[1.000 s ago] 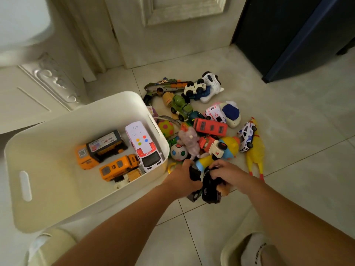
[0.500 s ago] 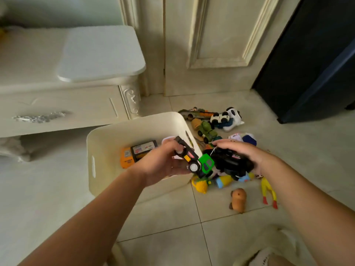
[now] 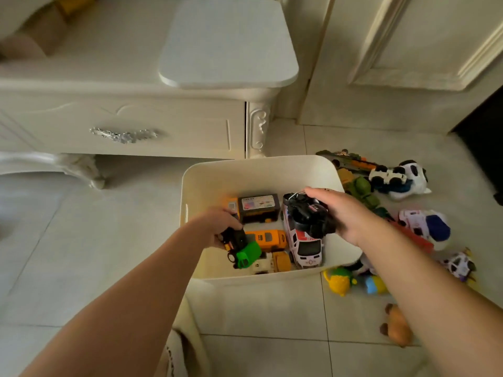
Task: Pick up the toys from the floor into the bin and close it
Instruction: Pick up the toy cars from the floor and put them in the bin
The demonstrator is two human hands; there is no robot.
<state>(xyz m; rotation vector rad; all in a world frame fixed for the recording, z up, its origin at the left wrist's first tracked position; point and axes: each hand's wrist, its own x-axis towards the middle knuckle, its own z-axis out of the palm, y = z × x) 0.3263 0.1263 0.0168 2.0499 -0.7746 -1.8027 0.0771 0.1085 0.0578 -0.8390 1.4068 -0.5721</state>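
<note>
Bin is seen open-topped on the tiled floor at frame centre. Left hand is curled round a black-and-green truck, held low inside the bin toward its 8 o'clock corner, green end pointed to 5 o'clock. Whether the truck touches the bin bottom cannot be told. Right hand is clamped from above on a black toy car, held over the bin's 3 o'clock side, above a white ambulance van laid on the bin bottom.

Also laid in the bin: orange bus between the two hands, black box truck at 12 o'clock of it, yellow-and-white vehicle at 6 o'clock by the near wall.

More toys are scattered on the floor at 3 o'clock of the bin: black-and-white plush and green vehicle toward 2 o'clock, white-and-blue car at 3 o'clock, yellow toy just beside the bin's 5 o'clock corner, brown toy further out at 5 o'clock.

White cabinet is seen at 11 o'clock of the bin, with a flat white panel laid on top
</note>
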